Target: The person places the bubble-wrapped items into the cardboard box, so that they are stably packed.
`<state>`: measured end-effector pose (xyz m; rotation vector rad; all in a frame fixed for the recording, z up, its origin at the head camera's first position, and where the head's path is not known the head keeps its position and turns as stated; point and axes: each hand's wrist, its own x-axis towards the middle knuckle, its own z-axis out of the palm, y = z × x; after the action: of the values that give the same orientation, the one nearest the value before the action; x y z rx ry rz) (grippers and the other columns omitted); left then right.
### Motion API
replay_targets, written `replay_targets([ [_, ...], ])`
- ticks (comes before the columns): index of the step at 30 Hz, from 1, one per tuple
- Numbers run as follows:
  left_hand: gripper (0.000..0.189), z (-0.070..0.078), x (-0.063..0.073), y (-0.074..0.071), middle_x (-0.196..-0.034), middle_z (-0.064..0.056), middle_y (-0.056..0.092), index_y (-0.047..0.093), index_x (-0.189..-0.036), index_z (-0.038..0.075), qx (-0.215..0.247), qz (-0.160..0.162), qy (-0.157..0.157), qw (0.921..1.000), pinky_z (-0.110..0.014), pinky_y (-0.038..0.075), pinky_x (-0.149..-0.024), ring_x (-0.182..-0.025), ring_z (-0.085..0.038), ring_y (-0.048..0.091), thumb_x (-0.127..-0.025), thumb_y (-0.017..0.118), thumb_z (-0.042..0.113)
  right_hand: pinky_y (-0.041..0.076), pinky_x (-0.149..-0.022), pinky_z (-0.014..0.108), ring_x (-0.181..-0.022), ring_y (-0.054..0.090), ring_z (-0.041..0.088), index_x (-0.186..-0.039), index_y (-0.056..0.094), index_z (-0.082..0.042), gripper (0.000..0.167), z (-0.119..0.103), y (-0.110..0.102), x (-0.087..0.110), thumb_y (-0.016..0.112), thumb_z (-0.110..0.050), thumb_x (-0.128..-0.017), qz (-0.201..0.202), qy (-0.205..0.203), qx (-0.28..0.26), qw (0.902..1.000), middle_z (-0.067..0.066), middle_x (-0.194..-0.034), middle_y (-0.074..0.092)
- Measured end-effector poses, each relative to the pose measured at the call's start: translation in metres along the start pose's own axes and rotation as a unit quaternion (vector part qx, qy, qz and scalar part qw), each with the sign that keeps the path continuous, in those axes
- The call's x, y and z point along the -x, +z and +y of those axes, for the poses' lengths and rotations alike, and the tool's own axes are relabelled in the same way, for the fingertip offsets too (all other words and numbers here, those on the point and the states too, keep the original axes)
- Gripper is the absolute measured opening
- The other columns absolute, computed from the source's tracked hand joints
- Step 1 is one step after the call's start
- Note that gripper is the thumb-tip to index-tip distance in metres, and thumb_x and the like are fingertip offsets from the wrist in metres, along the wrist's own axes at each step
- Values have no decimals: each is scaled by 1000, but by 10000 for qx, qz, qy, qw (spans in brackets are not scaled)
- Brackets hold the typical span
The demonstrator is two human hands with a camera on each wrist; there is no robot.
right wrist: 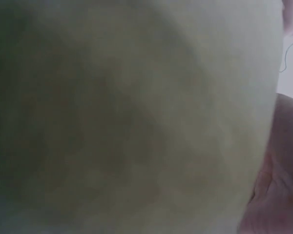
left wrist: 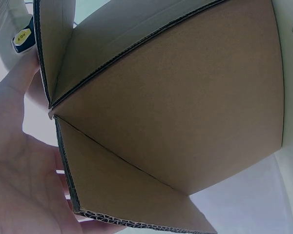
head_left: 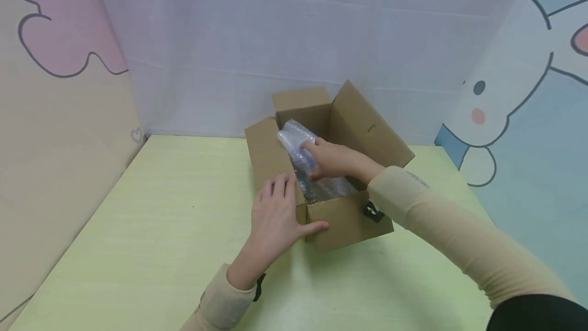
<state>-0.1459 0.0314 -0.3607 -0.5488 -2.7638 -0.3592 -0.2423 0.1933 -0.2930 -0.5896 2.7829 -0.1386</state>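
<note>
A brown cardboard box (head_left: 351,221) stands with its flaps spread outward. My right hand (head_left: 337,160) reaches into it and grips a bubble-wrap bundle (head_left: 296,137) between thumb and fingers. What the wrap contains cannot be made out. More bubble wrap (head_left: 333,188) lies lower in the box. My left hand (head_left: 275,221) rests at the near left corner, its straight fingers on the left flap (head_left: 268,149) and its thumb over the front flap. The left wrist view shows the box's outer wall (left wrist: 176,97) beside that palm. A blurred pale surface hides most of the right wrist view.
The box stands on a pale yellow-green table (head_left: 184,208), towards its far edge. Behind hangs a white cloth (head_left: 294,40). Painted walls with cartoon figures (head_left: 491,101) border both sides. The tall right flap (head_left: 372,121) leans outward by the right forearm.
</note>
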Motion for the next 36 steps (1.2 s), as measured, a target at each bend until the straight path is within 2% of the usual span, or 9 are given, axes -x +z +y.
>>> replay_targets([
  [8,118,-1,1,2,-134,-9,52,43,-142,4,-140,208,78,9997,-41,48,-99,-119,-29,49,-58,64,86,46,-104,50,-131,48,39,-149,30,-4,77,-3,3,-6,72,-25,-87,-293,88,20,9995,32,-150,30],
  [15,118,0,2,2,-131,-9,54,45,-140,4,-248,347,110,9990,-39,50,-95,-116,-29,51,-57,65,85,49,-102,45,-124,53,37,-144,35,0,78,-4,12,-10,76,-25,-83,-145,-98,522,9985,29,-138,46],
  [20,118,0,2,2,-131,-8,54,45,-140,4,-311,350,118,9988,-39,49,-95,-116,-28,51,-57,65,85,51,-99,44,-119,57,36,-143,38,0,77,-5,19,-11,77,-27,-81,-140,-150,718,9972,27,-137,48],
  [25,117,1,2,3,-132,-8,54,46,-139,3,-357,371,143,9986,-39,48,-98,-117,-28,51,-58,64,85,53,-93,41,-108,62,32,-139,41,1,73,-5,24,-11,77,-27,-82,-157,-290,892,9955,24,-129,52],
  [31,119,0,2,5,-131,-8,54,46,-140,4,-377,404,144,9984,-39,49,-96,-116,-28,52,-57,64,86,43,-108,45,-130,50,37,-148,33,-1,79,1,18,-8,74,-26,-85,-422,-268,479,9976,25,-147,41],
  [36,119,-1,1,2,-132,-9,53,43,-142,4,-210,304,135,9992,-39,48,-98,-118,-28,50,-58,64,86,35,-115,46,-136,43,36,-148,32,2,76,8,4,-3,71,-21,-87,-503,-475,98,9976,22,-148,42],
])
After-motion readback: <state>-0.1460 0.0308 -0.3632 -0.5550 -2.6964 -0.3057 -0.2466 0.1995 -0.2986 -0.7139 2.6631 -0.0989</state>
